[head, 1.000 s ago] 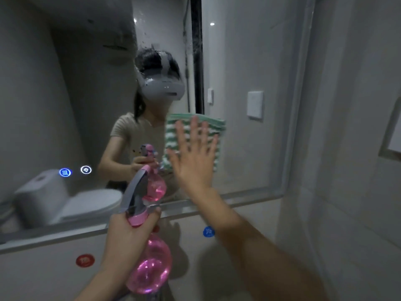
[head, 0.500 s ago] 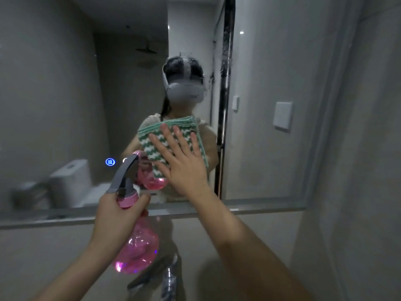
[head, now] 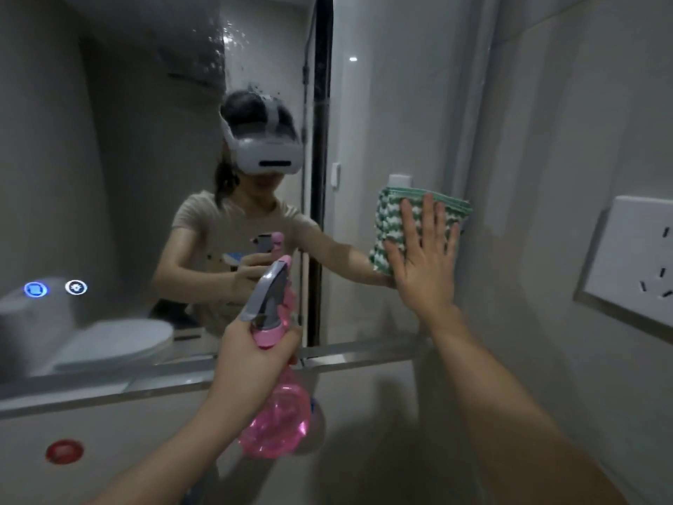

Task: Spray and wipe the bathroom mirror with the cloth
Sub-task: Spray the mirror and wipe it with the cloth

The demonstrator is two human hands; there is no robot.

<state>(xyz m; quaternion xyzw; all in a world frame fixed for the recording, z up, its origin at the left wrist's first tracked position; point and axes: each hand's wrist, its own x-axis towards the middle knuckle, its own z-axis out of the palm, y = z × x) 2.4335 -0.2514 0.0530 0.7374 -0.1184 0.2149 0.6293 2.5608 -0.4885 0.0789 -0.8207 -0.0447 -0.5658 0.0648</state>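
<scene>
**Cloth now at the mirror's right edge**

Mirror point(head: 127, 158) spotted with droplets near the top. Cloth point(head: 391, 220) slid right from mid-glass, pressed flat under open-fingered right hand point(head: 424, 264). Spray bottle point(head: 273, 413) still gripped by left hand point(head: 251, 355), low and centred.

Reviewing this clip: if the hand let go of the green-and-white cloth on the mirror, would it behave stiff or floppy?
Probably floppy: the cloth looks like folded knit, held flat only by the right hand's straight fingers pressing it to the mirror. Likely light, and it would probably slide down once released.
</scene>
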